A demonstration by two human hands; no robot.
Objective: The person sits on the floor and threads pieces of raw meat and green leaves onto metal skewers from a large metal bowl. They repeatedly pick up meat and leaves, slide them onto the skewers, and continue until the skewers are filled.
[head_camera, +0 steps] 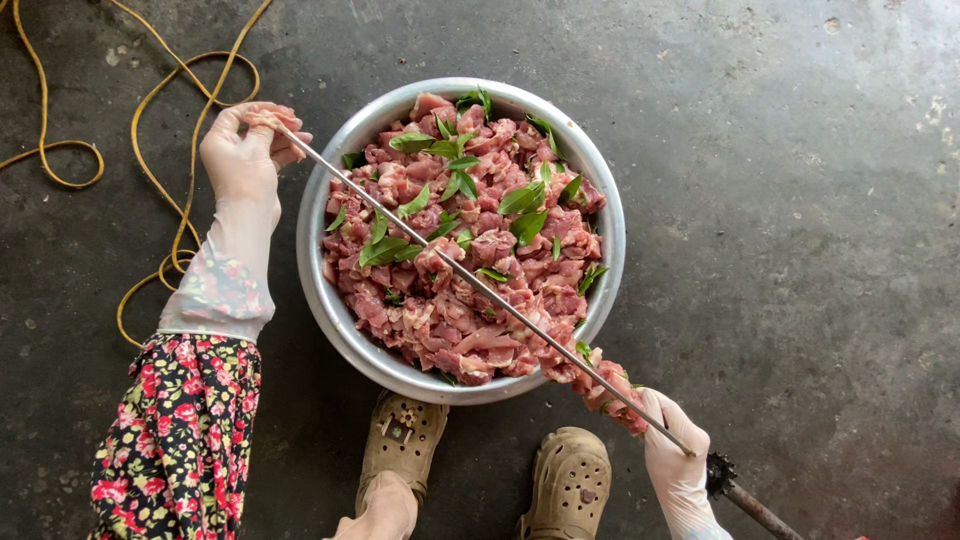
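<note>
Steel skewer (470, 278) lies slantwise across a metal bowl (312, 250) of raw meat chunks (470, 300) and green leaves (522, 200) set on a concrete floor (800, 250). Left hand (245, 150), gloved, pinches the skewer's tip with a meat piece. Right hand (675, 450), gloved, is closed around the lower end, where threaded meat (600, 380) is bunched. Yellow cord (150, 100) lies nearby.

head cam | looks straight down, fairly close | round metal bowl of chopped raw meat (318, 262) centred on grey concrete floor (800, 250)
</note>
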